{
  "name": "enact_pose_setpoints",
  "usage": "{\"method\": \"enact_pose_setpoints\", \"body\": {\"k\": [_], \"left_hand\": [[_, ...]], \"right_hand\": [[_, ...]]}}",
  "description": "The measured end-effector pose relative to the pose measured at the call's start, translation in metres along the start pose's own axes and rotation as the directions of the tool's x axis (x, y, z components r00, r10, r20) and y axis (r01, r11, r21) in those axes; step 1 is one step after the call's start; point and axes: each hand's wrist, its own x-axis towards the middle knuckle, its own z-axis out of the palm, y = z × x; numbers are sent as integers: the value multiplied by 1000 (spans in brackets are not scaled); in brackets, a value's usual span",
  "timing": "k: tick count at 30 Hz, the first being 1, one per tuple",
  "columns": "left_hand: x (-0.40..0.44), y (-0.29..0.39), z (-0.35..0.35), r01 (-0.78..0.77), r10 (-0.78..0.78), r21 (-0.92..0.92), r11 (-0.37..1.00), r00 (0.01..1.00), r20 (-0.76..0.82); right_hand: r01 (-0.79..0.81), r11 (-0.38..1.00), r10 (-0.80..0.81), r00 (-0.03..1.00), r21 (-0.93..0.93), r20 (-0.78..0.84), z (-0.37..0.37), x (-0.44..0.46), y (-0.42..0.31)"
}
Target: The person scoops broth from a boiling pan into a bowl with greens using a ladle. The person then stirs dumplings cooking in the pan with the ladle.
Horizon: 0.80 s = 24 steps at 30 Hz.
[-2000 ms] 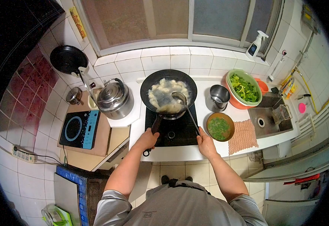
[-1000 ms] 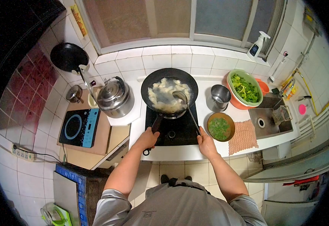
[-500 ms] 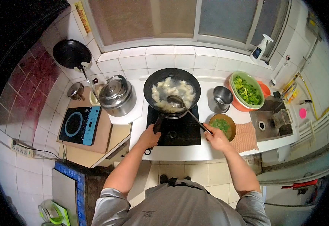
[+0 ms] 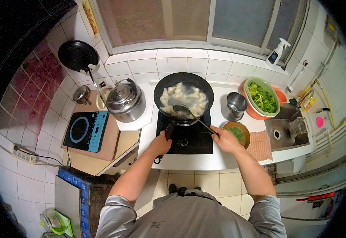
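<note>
A black wok (image 4: pixel 161 92) stands on the black cooktop (image 4: pixel 196 145), with pale dumplings (image 4: pixel 197 97) in cloudy liquid inside it. My left hand (image 4: pixel 160 143) is closed around the wok's handle, on the near side. In my right hand (image 4: pixel 225 140) is the long handle of a metal ladle (image 4: pixel 181 111), whose bowl sits among the dumplings near the wok's front rim. Just beside my right hand stands a brass-coloured bowl (image 4: pixel 246 137) holding liquid and chopped greens.
A steel kettle (image 4: pixel 126 104) stands left of the wok, beyond an induction cooker (image 4: pixel 86 131). On the right are a steel pot (image 4: pixel 236 106), a green basin (image 4: pixel 249 84) of leafy greens, a ribbed cloth (image 4: pixel 260 146) and a sink (image 4: pixel 286 139).
The ladle's bowl has shifted slightly left and down within the wok, and my right hand has moved a little left. My left hand keeps its hold. The whole view has shifted slightly.
</note>
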Motion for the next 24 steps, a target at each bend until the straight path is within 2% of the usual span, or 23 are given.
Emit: {"method": "enact_pose_setpoints", "body": {"k": [8, 11, 14, 24], "left_hand": [[-1, 4, -2, 1, -3, 53, 999, 1000, 29], [-4, 8, -5, 3, -7, 85, 996, 999, 51], [-1, 6, -4, 16, -23, 113, 993, 998, 62], [-7, 15, -7, 74, -82, 118, 990, 995, 61]], "right_hand": [[-71, 997, 68, 984, -17, -162, 20, 30, 11], [-48, 999, 49, 965, 10, -259, 25, 44, 21], [-67, 997, 53, 956, -40, -288, 20, 60, 18], [-211, 967, 178, 960, -143, -215, 15, 135, -10]]}}
